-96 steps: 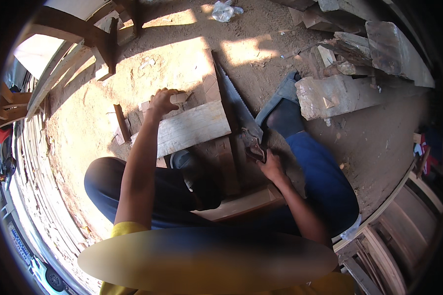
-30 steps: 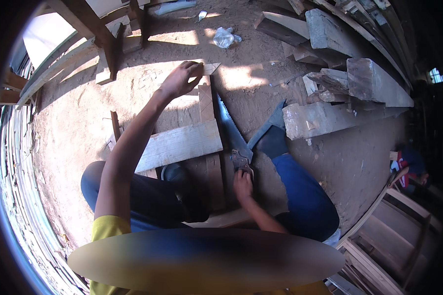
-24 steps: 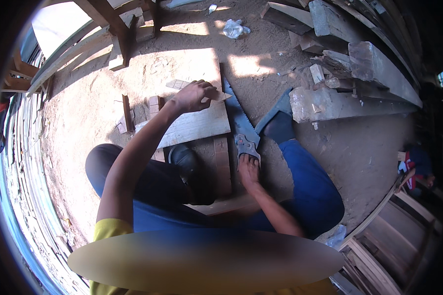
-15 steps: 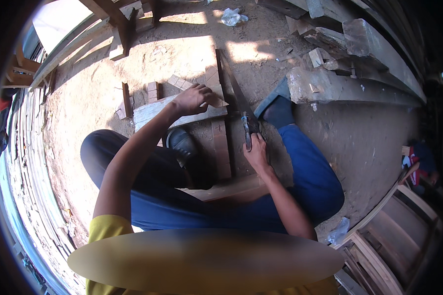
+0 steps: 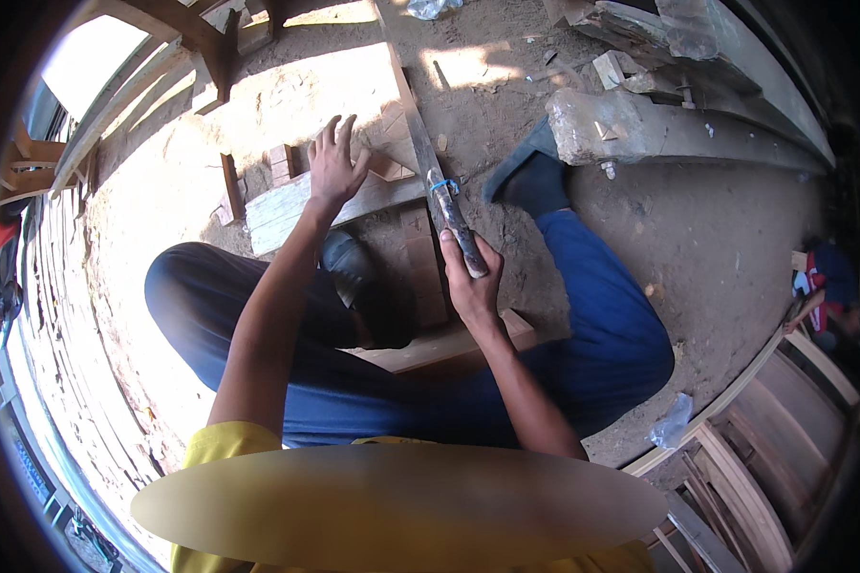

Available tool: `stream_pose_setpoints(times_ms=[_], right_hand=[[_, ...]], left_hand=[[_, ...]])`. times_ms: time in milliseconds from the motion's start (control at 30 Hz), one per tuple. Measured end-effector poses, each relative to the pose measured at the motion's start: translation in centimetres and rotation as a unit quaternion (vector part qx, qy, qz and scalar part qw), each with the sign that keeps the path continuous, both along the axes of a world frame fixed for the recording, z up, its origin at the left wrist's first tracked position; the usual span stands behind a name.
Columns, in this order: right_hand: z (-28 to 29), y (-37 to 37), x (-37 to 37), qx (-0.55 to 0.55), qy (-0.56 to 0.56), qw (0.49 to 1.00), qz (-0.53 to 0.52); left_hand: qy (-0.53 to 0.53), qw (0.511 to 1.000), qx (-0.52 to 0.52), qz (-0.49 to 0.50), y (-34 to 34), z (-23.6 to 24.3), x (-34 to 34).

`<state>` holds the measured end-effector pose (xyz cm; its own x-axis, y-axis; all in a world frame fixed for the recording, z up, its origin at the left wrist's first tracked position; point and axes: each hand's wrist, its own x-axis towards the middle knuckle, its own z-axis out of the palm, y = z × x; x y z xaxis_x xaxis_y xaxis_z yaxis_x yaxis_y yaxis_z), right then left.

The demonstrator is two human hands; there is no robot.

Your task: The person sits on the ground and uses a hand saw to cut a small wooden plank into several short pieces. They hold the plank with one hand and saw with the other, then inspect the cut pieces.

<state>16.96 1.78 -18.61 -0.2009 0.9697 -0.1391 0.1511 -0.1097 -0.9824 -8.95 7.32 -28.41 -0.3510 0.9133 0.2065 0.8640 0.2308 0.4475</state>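
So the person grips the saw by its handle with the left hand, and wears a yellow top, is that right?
Not quite: the head view shows the right hand gripping the saw's handle, while the left hand is spread open. The yellow top is correct.

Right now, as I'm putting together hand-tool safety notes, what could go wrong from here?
The saw, held in the right hand, might nick the left hand, which is bare and not far from it. The small wood piece could slip, since the left hand is spread open rather than closed around it. The left foot sits close to the pale board, so a shift of that board could perhaps knock it.
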Motion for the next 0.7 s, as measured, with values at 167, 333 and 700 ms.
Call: stream_pose_setpoints(times_ms=[167,333,700], right_hand=[[-3.2,-1.4,0.9,0.004,-0.009,1.000,-0.013],[-5.4,-1.3,1.2,-0.021,-0.029,0.999,-0.001],[-5.7,-0.9,0.7,-0.061,0.004,0.998,-0.013]], left_hand=[[-0.132,0.903,-0.031,0.407,2.3,-2.9,1.2],[-0.195,0.871,-0.120,0.435,5.2,-2.0,1.1],[-0.209,0.855,-0.463,0.107,5.8,-7.1,-7.7]])
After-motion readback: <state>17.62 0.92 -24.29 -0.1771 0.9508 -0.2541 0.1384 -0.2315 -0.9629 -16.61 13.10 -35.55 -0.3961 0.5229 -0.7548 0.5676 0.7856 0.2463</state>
